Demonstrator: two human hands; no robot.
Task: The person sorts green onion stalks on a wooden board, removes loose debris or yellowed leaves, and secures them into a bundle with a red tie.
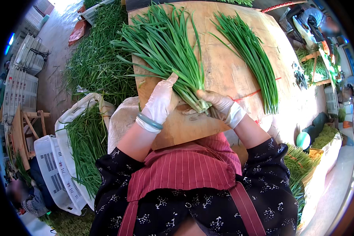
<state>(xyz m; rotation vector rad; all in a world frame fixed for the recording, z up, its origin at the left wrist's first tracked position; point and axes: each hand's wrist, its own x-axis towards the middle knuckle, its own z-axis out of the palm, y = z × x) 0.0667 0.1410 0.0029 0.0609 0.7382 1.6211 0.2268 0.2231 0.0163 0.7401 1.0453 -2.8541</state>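
Observation:
A large bunch of green garlic chives [167, 51] lies over the wooden board, its leaves fanned toward the far left and its pale cut ends toward me. My left hand [161, 100], in a whitish glove, is closed on the bunch's left side, thumb on top and fingers hidden under the stalks. My right hand [220, 104], gloved too, grips the cut ends from the right with its thumb over them. A second, narrower bundle of chives [257, 67] rests to the right on the board, apart from both hands. A red tie [249, 94] runs beside its lower part.
The wooden board [220, 126] ends just in front of my apron. Loose chives [100, 59] are heaped at its left, above a white crate [63, 122] of chives. More white crates [25, 90] line the far left. Other people [314, 21] are at the upper right and lower left.

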